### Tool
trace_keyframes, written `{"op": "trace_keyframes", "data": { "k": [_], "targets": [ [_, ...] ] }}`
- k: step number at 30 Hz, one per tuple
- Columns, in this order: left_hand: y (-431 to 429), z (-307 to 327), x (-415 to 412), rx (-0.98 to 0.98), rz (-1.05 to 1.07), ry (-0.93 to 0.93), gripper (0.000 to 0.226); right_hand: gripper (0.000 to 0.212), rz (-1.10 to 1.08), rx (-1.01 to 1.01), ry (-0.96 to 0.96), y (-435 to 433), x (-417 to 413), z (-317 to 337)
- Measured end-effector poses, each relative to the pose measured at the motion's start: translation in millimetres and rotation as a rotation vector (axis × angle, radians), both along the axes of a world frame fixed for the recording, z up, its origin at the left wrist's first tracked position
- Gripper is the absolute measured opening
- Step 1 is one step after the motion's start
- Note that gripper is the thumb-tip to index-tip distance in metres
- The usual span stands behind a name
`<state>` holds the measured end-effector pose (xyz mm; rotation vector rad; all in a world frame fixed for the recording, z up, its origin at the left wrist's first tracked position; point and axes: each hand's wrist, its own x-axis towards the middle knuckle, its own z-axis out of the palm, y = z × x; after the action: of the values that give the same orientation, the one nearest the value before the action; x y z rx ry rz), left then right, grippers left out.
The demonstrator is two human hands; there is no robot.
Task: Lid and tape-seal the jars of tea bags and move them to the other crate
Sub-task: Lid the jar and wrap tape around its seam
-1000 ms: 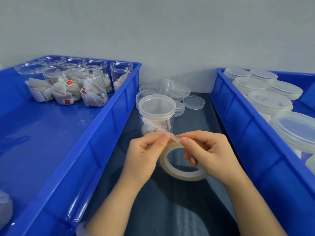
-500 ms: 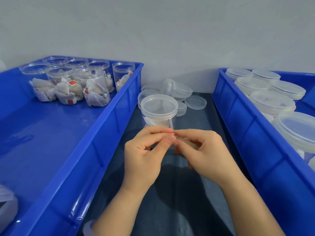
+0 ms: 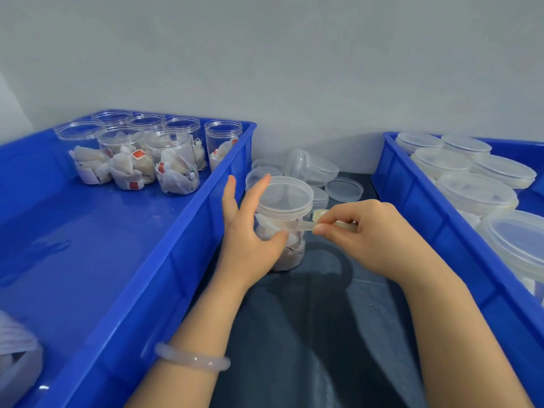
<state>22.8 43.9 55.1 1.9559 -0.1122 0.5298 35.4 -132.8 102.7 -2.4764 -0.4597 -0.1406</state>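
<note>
A lidded jar (image 3: 279,231) of tea bags stood upright on the dark tabletop (image 3: 309,334), in the gap between two blue crates. The left hand (image 3: 250,240) cupped its left side in a half-open grip, with the thumb curved round the jar's front wall and the fingers reaching straight up past the lid (image 3: 284,197). The right hand (image 3: 368,234) lay just right of the jar, its grip closed in a pinch on the tape roll (image 3: 338,223), which was mostly hidden by the fingers. A short strip of tape (image 3: 306,225) ran sideways from the roll to the jar wall just under the lid's rim; whether its end had stuck could not be told. The seam to be sealed therefore lay directly left of the right hand, and the tape would probably have to travel round the jar's upright axis. Half a second before, both hands had been pinched together in front of the jar, neither touching it. Since then the left had gone to the jar and the right had swung out to its right.
</note>
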Motion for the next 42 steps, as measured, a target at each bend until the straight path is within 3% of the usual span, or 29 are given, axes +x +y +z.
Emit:
{"op": "trace_keyframes", "data": {
  "k": [5,20,28,33,42],
  "targets": [
    [9,-1,10,-0.025,-0.168,0.014,0.07,0.012,0.001,-0.054,-0.049,4,10,0],
    [-5,0,15,-0.14,-0.001,-0.021,0.051,0.018,-0.018,-0.079,-0.123,9,21,-8],
    [3,0,13,-0.159,-0.069,0.015,0.056,0.011,0.079,0.034,-0.042,1,21,-9],
    [4,0,13,-0.222,-0.053,0.025,0.06,0.023,0.141,0.124,-0.037,-3,16,-3],
    [8,0,10,-0.203,-0.13,0.011,0.05,0.023,0.191,0.202,0.004,-11,12,-1]
  ]
}}
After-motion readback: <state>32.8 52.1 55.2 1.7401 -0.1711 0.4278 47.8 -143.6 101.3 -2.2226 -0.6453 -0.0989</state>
